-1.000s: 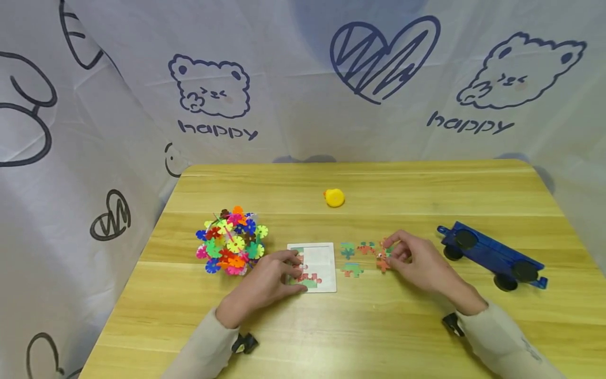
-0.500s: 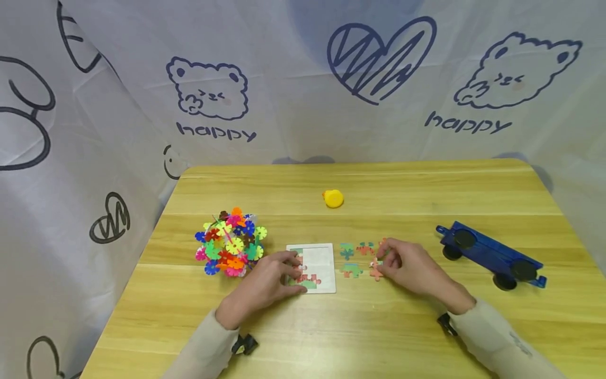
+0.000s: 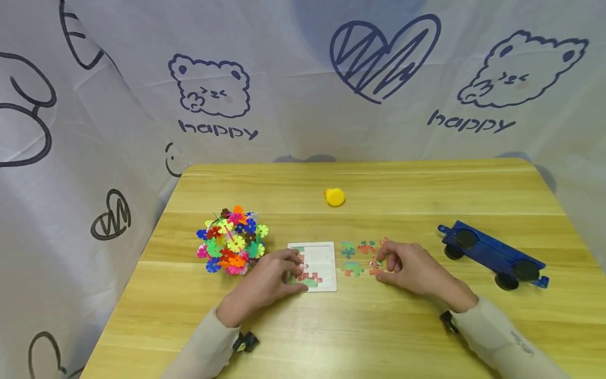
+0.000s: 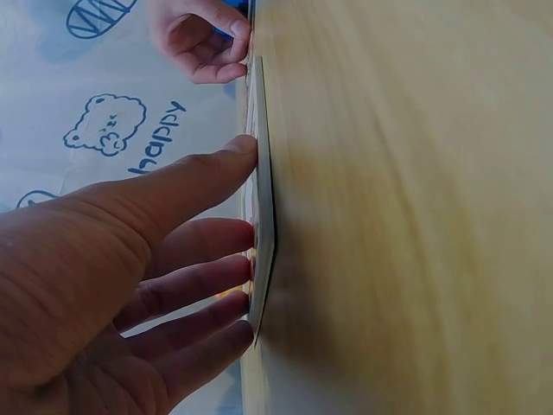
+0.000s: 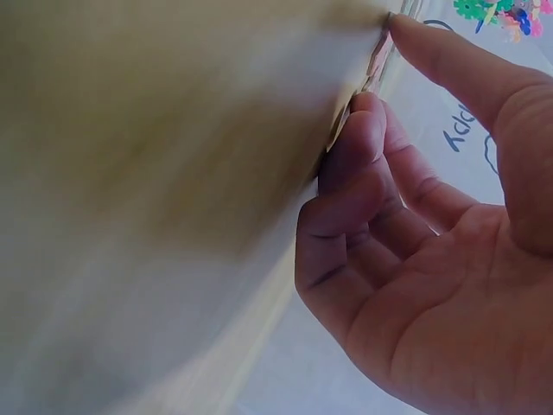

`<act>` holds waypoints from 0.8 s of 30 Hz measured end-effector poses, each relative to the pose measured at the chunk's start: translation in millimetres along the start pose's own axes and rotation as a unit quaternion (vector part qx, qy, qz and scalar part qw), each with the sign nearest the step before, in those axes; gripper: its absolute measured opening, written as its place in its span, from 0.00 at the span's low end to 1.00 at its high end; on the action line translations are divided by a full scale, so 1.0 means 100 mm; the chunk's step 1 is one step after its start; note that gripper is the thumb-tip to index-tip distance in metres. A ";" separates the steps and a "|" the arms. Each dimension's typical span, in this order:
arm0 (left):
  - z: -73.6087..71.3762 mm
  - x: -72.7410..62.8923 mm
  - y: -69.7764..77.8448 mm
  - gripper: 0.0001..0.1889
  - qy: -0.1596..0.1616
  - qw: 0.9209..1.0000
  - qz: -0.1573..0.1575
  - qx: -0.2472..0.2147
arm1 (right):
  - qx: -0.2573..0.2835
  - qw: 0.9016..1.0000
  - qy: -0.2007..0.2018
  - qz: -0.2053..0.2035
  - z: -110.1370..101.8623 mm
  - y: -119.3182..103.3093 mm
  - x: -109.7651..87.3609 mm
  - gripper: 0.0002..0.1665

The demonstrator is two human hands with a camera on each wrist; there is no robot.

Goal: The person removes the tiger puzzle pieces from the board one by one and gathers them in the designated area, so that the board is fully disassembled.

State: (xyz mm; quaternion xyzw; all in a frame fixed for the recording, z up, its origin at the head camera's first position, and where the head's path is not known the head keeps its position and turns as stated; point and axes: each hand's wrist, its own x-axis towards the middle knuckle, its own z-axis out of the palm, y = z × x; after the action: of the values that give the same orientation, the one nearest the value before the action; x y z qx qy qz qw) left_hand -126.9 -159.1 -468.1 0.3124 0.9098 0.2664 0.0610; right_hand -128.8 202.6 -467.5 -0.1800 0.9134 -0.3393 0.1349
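Note:
My left hand rests on the left side of a white jigsaw puzzle tray, its fingertips and thumb touching the frame and the pieces along the left and bottom. In the left wrist view those fingers lie nearly straight against the tray's edge. My right hand holds an orange-red puzzle piece at the table surface, thumb at the near side, curled fingers at the far side. Loose pieces lie beside it: a green-teal one, an orange one and a green one. Fingers partly hide another piece.
A colourful ball of flower-shaped plastic discs stands left of the tray. Farther back sits a yellow toy duck. To the right lies a blue toy vehicle with black wheels. Behind the wooden table hangs a printed cloth.
My right hand has shifted slightly left and toward me, sliding the orange-red piece along the table, and its thumb has moved to the near side. The left hand has stayed on the tray.

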 end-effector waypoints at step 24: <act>0.05 0.06 0.04 0.12 0.005 1.000 -0.003 0.004 | 0.035 0.998 -0.030 -0.046 0.03 -0.12 0.08 0.21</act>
State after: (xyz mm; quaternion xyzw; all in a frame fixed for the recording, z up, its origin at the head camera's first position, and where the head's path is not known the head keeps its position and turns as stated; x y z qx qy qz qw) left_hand -128.3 -150.6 -470.4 0.3090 0.9120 0.2639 0.0561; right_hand -131.7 188.7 -462.6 -0.2274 0.8873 -0.3713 0.1525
